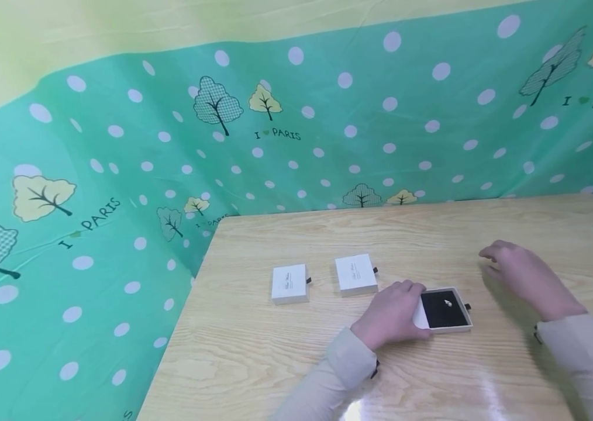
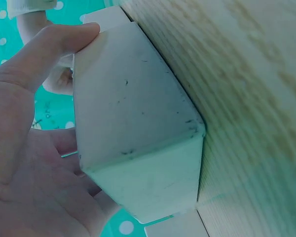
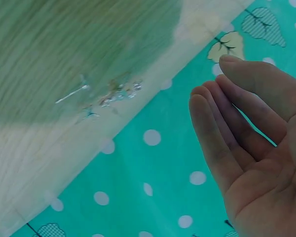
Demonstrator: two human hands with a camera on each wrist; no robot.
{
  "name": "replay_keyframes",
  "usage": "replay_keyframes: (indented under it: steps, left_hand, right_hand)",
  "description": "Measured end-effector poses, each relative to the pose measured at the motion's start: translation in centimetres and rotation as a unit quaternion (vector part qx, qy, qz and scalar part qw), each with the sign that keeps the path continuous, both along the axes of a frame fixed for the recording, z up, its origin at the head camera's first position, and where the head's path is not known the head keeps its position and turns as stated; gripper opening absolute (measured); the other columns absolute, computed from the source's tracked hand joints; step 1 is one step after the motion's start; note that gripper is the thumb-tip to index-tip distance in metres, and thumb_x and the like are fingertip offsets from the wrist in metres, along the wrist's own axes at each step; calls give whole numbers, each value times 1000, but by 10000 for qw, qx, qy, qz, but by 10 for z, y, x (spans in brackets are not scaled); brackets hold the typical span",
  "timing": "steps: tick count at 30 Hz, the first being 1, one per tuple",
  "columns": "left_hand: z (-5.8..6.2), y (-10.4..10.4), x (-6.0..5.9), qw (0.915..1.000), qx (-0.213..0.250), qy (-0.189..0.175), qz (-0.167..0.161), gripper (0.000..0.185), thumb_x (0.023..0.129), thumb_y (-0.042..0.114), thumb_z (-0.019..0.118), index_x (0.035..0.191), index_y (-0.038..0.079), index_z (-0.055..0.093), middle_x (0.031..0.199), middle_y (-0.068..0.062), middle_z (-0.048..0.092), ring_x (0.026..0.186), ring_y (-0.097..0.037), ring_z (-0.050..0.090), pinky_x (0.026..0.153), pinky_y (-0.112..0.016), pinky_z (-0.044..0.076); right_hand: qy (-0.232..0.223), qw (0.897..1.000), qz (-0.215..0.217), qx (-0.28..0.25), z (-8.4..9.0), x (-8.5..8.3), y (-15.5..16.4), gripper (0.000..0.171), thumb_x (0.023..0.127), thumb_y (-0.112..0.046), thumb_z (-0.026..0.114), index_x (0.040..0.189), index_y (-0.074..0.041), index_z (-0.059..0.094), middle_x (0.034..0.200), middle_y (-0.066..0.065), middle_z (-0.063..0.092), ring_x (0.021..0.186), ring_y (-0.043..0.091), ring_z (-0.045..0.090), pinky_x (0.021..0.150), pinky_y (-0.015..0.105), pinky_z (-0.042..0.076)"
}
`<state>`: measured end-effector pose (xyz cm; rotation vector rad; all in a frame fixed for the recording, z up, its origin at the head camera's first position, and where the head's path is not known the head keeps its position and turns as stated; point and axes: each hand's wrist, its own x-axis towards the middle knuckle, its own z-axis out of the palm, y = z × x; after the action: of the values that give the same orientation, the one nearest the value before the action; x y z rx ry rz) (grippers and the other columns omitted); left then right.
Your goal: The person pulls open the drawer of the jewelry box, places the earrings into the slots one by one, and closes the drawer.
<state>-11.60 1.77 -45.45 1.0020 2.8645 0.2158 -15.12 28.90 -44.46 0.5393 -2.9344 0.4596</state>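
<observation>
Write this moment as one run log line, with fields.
left hand: grips open box | right hand: open, above table | closed boxes: two, untouched

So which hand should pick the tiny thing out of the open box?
Probably the right hand. It hovers open and empty over the table beside the open box, while the left hand grips that box's sleeve and steadies it.

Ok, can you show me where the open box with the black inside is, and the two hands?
open box [image 1: 442, 311], head view, on its black lining.
left hand [image 1: 391, 314], head view, on the back of the hand gripping the box.
right hand [image 1: 525, 275], head view, on the back of the hand.
</observation>
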Motion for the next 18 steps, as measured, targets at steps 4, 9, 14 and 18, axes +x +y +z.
replay_keyframes:
  steps: [4, 9, 14, 18]
  left_hand:
    - [1, 0, 0, 10000, -20, -4, 13, 83, 73, 60, 79, 139, 19, 51, 127, 10, 58, 107, -2, 54, 85, -14, 45]
    - [2, -1, -1, 10000, -23, -19, 19, 82, 73, 60, 78, 139, 19, 51, 127, 10, 58, 107, -1, 54, 83, -13, 45]
    - [1, -1, -1, 10000, -13, -30, 31, 82, 73, 60, 79, 138, 19, 52, 126, 11, 58, 106, -1, 54, 82, -13, 45]
    - [0, 0, -2, 10000, -21, -68, 41, 83, 72, 61, 79, 139, 20, 51, 126, 12, 58, 106, 0, 53, 83, -13, 45]
  right_hand:
    - [-141, 9998, -108, -20, -4, -8, 7, 29, 83, 1, 71, 107, 16, 64, 102, 34, 64, 91, 49, 64, 80, 60, 52]
    - [-491, 9984, -295, -12, -8, -15, 16, 30, 85, 1, 68, 110, 17, 62, 106, 37, 62, 96, 53, 61, 83, 62, 50]
    - [-595, 9975, -379, 93, -12, -21, 22, 29, 86, 0, 68, 109, 17, 62, 106, 38, 61, 98, 55, 60, 84, 64, 48]
    - [-467, 9979, -394, 203, -15, -23, 24, 28, 85, 1, 69, 107, 16, 63, 104, 37, 62, 97, 54, 60, 84, 64, 48]
